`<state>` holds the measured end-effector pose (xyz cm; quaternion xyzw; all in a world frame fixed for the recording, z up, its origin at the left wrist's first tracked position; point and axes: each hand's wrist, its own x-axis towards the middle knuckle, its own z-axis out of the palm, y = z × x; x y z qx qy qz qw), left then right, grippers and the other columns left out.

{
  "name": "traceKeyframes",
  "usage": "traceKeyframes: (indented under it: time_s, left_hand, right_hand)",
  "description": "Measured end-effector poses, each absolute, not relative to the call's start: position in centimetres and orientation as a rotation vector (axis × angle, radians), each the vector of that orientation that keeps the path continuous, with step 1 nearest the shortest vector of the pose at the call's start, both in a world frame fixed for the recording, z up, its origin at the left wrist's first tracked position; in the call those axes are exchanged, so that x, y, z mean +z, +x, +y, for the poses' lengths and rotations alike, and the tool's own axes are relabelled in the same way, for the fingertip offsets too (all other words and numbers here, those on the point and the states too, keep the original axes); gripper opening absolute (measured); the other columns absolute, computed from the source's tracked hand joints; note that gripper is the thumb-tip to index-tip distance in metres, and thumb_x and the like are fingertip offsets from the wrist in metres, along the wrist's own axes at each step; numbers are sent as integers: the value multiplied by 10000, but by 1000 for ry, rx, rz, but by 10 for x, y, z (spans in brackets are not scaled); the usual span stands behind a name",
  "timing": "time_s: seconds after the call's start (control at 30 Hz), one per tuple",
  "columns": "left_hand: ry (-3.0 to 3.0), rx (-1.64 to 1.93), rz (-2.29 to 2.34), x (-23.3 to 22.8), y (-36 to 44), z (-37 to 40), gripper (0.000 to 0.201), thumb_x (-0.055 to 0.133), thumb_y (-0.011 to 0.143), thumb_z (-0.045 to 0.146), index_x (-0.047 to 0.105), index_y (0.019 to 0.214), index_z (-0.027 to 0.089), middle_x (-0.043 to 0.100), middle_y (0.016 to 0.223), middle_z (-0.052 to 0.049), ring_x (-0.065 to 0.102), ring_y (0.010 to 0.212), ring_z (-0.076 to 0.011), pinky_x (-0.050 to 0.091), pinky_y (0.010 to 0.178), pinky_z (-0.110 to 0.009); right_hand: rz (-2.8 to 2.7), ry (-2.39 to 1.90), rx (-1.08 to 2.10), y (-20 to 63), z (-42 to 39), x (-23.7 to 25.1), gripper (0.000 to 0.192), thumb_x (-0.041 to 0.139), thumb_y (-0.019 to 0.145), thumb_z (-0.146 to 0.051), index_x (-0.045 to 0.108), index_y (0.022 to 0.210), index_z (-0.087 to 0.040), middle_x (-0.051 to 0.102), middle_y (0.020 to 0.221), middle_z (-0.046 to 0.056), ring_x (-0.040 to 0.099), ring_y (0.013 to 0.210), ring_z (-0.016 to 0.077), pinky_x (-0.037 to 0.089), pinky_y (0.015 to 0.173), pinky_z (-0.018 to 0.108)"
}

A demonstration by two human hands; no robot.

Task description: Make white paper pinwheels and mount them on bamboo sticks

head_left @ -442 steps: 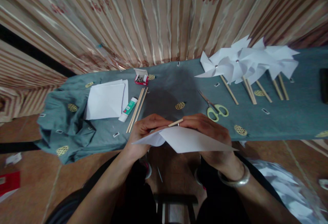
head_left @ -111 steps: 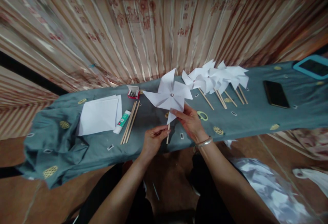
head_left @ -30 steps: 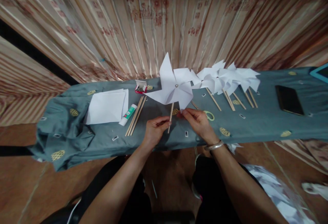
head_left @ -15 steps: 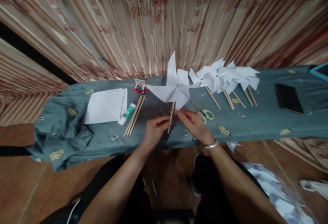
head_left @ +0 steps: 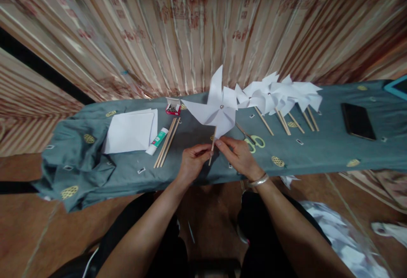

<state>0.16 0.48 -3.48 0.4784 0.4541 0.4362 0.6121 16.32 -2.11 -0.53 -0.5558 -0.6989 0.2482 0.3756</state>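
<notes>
The paper pinwheel (head_left: 218, 109) stands upright over the near part of the tabletop (head_left: 318, 150), its wooden stick (head_left: 212, 150) pinched low down in the grip of the left hand (head_left: 193, 161), thumb and forefinger closed around the stick. The right hand (head_left: 238, 155) is at the lowest white vane, its fingertips (head_left: 219, 143) touching the paper's tip just beside the stick; whether they pinch that tip or only press against it I can't quite make out from here. To my eye this is the checking stage: the wheel is pinned to its stick, and the hands seem to be testing or nudging a blade. The next move, I'd judge, calls for a light touch on the vane while the left hand keeps the stick steady, since thin paper creases easily.

Both forearms reach forward from the lap, wrists raised just above the cloth, the right wrist wearing a silver bangle (head_left: 259, 180). Beyond the hands, green-handled scissors (head_left: 254, 141) lie on the cloth, and a row of finished pinwheels (head_left: 280, 93) rests farther right. To the left lie spare sticks (head_left: 167, 142), a glue tube (head_left: 157, 141), a small red box (head_left: 173, 107) and stacked white paper sheets (head_left: 130, 130).
</notes>
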Motion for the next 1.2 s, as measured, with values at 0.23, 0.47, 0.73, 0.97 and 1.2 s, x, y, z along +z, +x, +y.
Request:
traceKeyframes:
  time_s: [0.23, 0.47, 0.73, 0.97, 1.2]
  left_hand:
    - [1123, 990, 1050, -33, 2, 4, 188, 772, 575, 243, 790, 754, 188, 758, 759, -23, 661, 692, -162, 516, 695, -270]
    - [1107, 988, 1048, -34, 1, 4, 194, 774, 580, 245, 791, 766, 192, 766, 779, -25, 675, 716, -171, 524, 729, -282]
    - [1058, 977, 1066, -33, -3, 4, 239, 804, 572, 261, 792, 799, 186, 777, 809, -43, 697, 747, -183, 543, 768, -304]
    - [1071, 908, 1022, -34, -4, 1, 240, 814, 572, 272, 792, 796, 189, 775, 795, -40, 687, 713, -166, 533, 723, -282]
    - [1074, 888, 1019, -32, -4, -1, 230, 813, 560, 267, 793, 778, 197, 772, 763, -32, 680, 679, -158, 530, 690, -271]
  right_hand:
    - [-1828, -1396, 602, 161, -22, -2, 362, 427, 983, -405, 652, 799, -188, 679, 742, 33, 636, 708, 164, 418, 665, 268]
    - [-1826, -1388, 596, 161, -24, -2, 370, 419, 981, -425, 689, 849, -207, 738, 833, 49, 684, 802, 197, 471, 745, 292]
    - [-1471, -1597, 367, 194, -18, -5, 415, 435, 949, -518, 727, 889, -229, 763, 856, 71, 710, 840, 246, 520, 766, 346]
    - [-1350, -1552, 160, 225, -4, -7, 492, 410, 963, -498, 538, 1340, -209, 615, 1338, 133, 573, 1237, 280, 427, 1053, 498]
    - [-1435, -1519, 224, 220, -2, -6, 493, 397, 973, -486, 497, 1382, -229, 605, 1356, 123, 566, 1252, 266, 416, 1080, 495]
